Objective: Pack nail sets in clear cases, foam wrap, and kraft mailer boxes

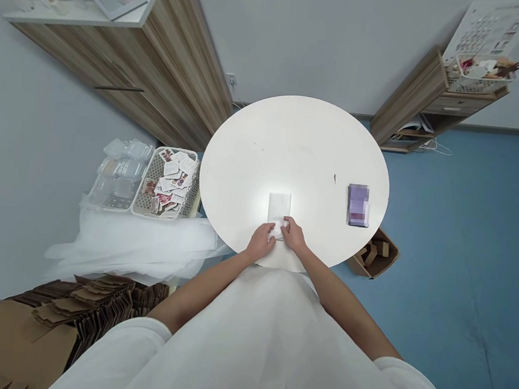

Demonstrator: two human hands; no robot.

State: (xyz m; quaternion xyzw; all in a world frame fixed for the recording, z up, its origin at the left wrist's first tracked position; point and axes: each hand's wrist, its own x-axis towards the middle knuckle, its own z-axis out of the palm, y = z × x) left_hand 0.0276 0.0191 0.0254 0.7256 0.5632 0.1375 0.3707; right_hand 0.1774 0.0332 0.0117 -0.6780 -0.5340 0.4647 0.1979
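A small whitish sheet [279,205], thin and slightly see-through, lies flat near the front edge of the round white table [293,143]. At its near end is a folded white bundle [277,230] of the same look; what is inside it, if anything, cannot be made out. My left hand [261,242] grips the bundle's left side with curled fingers. On the right side, my right hand [293,234] pinches it, thumb and fingers bent inward. Both hands rest at table height, close together.
A purple, blurred-out item [358,205] lies at the table's right edge, above a cardboard box [383,266] on the floor. At left stand a basket of printed cards [170,180], transparent plastic boxes [122,173], white foam sheets [142,239] and flattened cartons [33,332].
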